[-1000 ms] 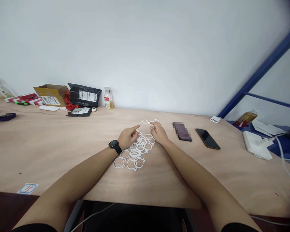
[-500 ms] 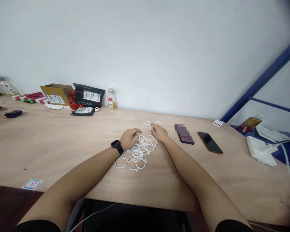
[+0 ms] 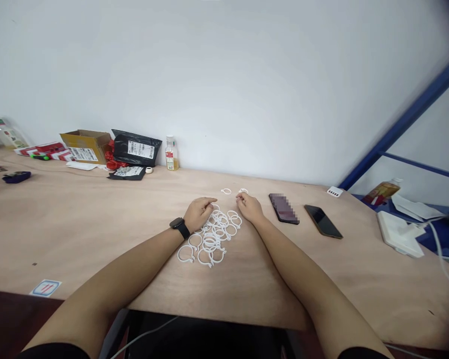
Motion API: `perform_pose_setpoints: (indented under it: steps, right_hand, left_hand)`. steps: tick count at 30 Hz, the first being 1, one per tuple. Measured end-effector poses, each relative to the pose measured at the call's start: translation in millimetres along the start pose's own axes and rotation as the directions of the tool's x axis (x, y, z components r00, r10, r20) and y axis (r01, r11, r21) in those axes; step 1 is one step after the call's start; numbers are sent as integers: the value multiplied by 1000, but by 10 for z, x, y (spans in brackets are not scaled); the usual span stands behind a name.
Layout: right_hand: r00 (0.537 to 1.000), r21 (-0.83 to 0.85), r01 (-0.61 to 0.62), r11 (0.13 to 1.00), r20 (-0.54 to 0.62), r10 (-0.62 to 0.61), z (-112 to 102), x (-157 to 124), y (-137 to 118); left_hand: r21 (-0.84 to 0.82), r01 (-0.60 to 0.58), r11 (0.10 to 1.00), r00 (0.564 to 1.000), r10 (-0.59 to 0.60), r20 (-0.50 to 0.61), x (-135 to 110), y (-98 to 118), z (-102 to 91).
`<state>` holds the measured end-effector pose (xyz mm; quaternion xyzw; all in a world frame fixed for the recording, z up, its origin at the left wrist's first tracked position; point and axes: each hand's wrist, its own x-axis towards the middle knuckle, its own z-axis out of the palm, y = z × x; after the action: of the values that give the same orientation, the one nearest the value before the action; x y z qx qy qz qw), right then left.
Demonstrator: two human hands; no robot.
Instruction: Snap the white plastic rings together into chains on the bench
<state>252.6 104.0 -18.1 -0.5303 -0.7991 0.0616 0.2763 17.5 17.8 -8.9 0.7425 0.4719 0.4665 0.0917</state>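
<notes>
A heap of white plastic rings with small clip-like ends, resembling curtain rings (image 3: pixel 210 243), lies on the wooden table. My left hand (image 3: pixel 199 213) rests at the heap's upper left edge, index finger stretched out over the nearest rings. Its other fingers are partly hidden. Beyond the heap on the right, my right hand (image 3: pixel 249 207) has its fingers curled in and their tips close together; whatever may be between them is hidden. Two single rings lie farther back: one ring (image 3: pixel 226 191) left of my right hand, another ring (image 3: pixel 243 190) just behind its knuckles.
Two phones, a dark phone (image 3: pixel 283 208) and a second phone (image 3: pixel 323 221), lie to the right. At the back left are a cardboard box (image 3: pixel 84 144), a black parcel bag (image 3: pixel 136 149) and a bottle (image 3: pixel 171 153). A white device (image 3: pixel 398 233) with a cable sits far right.
My right hand has drawn back slightly toward me, and the ring at its fingertips no longer shows. My left hand stays almost still beside the heap. The whole view has shifted slightly.
</notes>
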Motion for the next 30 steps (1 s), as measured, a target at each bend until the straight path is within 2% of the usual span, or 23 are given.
perform_pose_setpoints:
  steps: [8, 18, 27, 30]
  right_hand:
    - [1000, -38, -14, 999, -20, 14, -9, -11, -29]
    - [992, -79, 114, 990, -40, -117, -30, -20, -70]
    - [968, 109, 250, 962, 0, -251, -20, -47, -113]
    - [957, 186, 269, 945, 60, -284, -41, -94, -186]
  left_hand:
    - [27, -51, 998, 999, 51, -4, 0, 11, 5]
    - [20, -111, 994, 994, 112, -10, -3, -5, 0]
    - [-27, -116, 993, 993, 117, 5, -2, -5, 5]
    - [-34, -107, 994, 994, 107, 4, -2, 8, 0]
